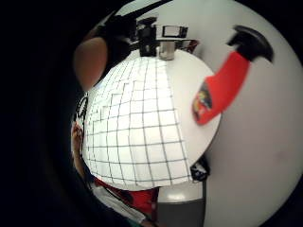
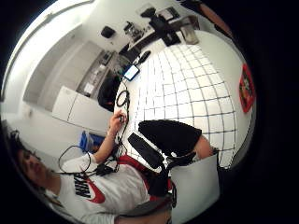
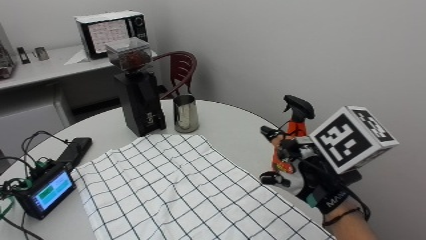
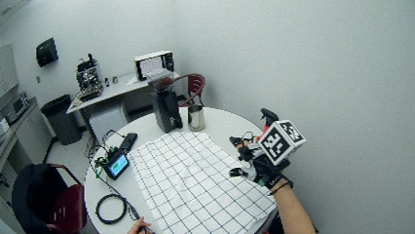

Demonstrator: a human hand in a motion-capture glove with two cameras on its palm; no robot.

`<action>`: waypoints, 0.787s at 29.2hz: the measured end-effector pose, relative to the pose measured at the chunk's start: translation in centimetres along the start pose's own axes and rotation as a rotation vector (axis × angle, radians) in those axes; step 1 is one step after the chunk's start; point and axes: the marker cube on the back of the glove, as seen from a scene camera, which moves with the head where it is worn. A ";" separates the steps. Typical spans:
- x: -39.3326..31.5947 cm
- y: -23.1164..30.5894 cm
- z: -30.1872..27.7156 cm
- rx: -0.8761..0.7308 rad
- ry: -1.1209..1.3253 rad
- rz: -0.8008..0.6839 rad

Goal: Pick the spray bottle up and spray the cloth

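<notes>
"NIKE" on person's white shirt (image 2: 88,191)

1. An office or lab room with plain white walls.
2. A round white table (image 4: 223,122) carries a small monitor (image 4: 117,165) with cables.
3. A side desk (image 4: 120,90) holds equipment beside a bin (image 4: 62,117).

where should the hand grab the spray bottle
Around the orange body just under the black trigger head. The spray bottle stands upright near the table edge, beyond the cloth. The hand is beside it on the cloth side, so come from there, probably.
</notes>
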 end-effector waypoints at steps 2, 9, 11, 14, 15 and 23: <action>2.0 0.1 -1.1 0.088 -0.072 0.020; 10.4 -0.2 -3.1 0.394 -0.178 0.261; 12.6 -0.9 -2.3 0.399 -0.262 0.327; 15.0 -1.7 -0.6 0.348 -0.329 0.381; 15.7 -1.8 0.0 0.324 -0.330 0.393; 16.9 -2.6 3.1 0.230 -0.470 0.434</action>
